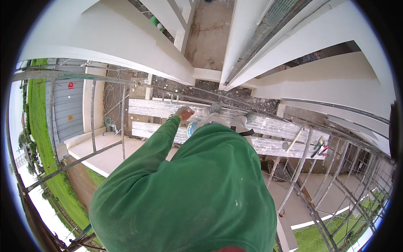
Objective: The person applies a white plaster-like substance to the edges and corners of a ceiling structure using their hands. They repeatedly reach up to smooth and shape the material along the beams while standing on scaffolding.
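My left hand (184,112), at the end of a green sleeve, is low over metal scaffold planks (147,107), its fingers curled; whatever they might hold is too small to make out. Just under it a blue-labelled bucket (192,128) shows, partly hidden by my body. My right hand is out of sight behind or beside my green top. My grey shoes (215,108) stand on the planks. To the right, a roller (289,143) on a pale pole and a bunch of small tools (320,147) lie at the plank end.
Scaffold tubes (298,172) run along both sides. White beams and walls (105,29) rise ahead, with a person in green (157,25) glimpsed through a gap. A grey corrugated roof (71,109), a concrete ledge (88,153) and grass (37,101) lie beyond the tubes.
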